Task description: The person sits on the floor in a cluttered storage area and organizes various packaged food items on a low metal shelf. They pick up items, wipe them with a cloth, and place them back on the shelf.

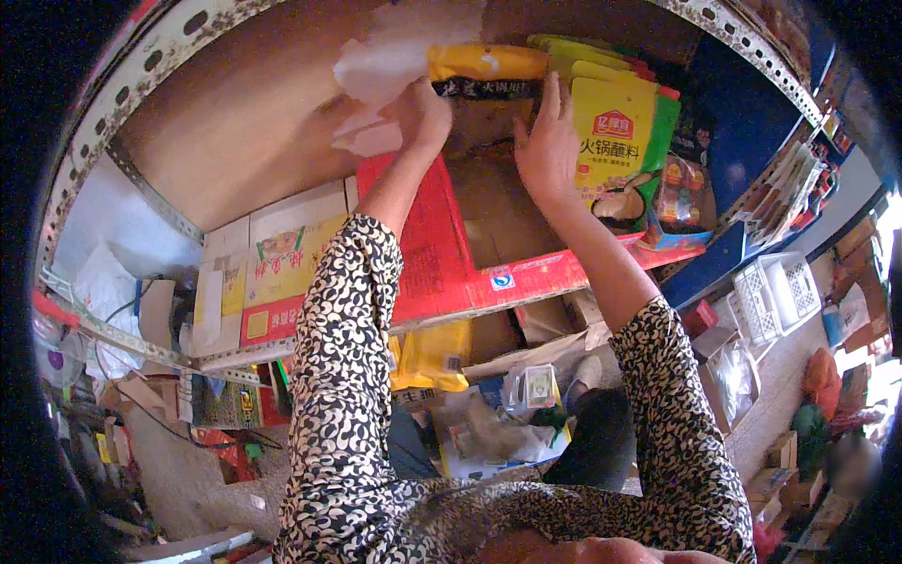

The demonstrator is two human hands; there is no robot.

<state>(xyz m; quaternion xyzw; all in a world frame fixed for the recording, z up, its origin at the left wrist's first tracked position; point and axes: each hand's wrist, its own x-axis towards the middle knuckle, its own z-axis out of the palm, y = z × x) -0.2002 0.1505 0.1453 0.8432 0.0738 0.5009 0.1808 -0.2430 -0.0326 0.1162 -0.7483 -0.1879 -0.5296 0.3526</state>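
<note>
My left hand (426, 116) is curled at the lower left corner of an orange and black plastic food packet (487, 65); its fingertips are hidden. At the packet's right end, my right hand (551, 144) has its fingers stretched out and its thumb apart. Just right of that hand stand yellow and green hot pot dipping sauce pouches (614, 113), several deep. Below both hands is a red cardboard carton (430, 240) with an open top, its brown inside (500, 204) showing. Crumpled white plastic or paper (377, 77), blurred, lies beyond my left hand.
A perforated metal shelf frame (91, 127) surrounds the cartons. Left stands a printed carton (275, 254); right, a small box of jars (682, 194). Yellow packets (433, 352) sit on a lower level. A white plastic crate (775, 296) is at the right. A cable (162, 416) hangs lower left.
</note>
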